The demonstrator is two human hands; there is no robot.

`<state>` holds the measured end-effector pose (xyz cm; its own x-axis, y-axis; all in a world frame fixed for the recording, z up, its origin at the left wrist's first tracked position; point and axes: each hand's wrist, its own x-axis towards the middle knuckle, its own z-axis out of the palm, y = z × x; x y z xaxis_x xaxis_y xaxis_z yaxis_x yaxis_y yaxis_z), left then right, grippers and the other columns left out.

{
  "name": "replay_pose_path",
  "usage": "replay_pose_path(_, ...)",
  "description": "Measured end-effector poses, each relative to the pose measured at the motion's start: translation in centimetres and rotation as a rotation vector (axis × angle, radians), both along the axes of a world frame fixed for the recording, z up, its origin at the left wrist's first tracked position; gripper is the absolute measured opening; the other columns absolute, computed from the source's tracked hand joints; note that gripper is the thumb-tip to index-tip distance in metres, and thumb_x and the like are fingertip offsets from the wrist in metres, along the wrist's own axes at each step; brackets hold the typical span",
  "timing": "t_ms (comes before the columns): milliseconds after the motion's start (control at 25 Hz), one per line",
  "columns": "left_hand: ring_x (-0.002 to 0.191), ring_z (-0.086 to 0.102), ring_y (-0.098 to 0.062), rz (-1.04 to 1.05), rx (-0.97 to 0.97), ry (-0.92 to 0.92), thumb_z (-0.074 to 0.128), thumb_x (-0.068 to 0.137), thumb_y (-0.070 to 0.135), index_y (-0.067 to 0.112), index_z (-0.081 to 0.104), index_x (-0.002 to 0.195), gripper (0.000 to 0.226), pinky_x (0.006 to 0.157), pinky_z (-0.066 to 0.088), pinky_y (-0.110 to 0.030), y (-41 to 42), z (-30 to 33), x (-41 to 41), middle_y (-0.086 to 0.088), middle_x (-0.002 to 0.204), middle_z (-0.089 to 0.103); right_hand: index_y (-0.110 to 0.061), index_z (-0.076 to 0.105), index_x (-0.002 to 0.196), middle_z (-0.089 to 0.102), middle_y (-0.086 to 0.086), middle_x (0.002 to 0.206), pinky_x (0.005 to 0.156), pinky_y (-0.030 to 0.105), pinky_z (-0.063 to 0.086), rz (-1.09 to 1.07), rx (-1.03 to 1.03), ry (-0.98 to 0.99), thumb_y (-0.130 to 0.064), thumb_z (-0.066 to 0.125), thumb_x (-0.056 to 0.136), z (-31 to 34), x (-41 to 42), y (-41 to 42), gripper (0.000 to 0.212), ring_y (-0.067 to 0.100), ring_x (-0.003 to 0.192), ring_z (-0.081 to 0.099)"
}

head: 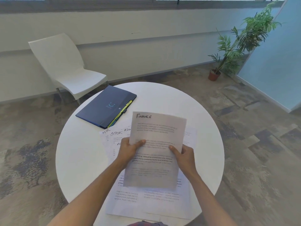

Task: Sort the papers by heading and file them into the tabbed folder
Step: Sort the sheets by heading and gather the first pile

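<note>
Finance sheet (156, 144) between both hands

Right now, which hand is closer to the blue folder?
Left. The left hand grips the Finance sheet's left edge, just below the blue folder; the right hand holds the sheet's far edge, farther away.

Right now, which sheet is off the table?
The FINANCE sheet, gripped at its side edges by the left hand and right hand. The HR, SPORT and ADMIN sheets lie flat underneath.
</note>
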<state>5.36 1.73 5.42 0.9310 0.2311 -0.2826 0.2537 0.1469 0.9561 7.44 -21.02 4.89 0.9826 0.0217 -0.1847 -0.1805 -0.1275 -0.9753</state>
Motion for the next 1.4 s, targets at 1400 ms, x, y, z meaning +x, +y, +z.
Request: replay_pose_path(1400, 0.083, 0.073, -0.021, -0.085, 0.012, 0.455, 0.069, 0.091, 0.031, 0.024, 0.068, 0.103, 0.014, 0.069, 0.058, -0.032, 10.7, -2.1, 9.6, 0.002, 0.095, 0.077, -0.007, 0.074, 0.107, 0.077, 0.008, 0.104, 0.088, 0.041, 0.059, -0.024, 0.11, 0.351, -0.013, 0.072, 0.09, -2.7, 8.7, 5.6, 0.018, 0.025, 0.095, 0.075)
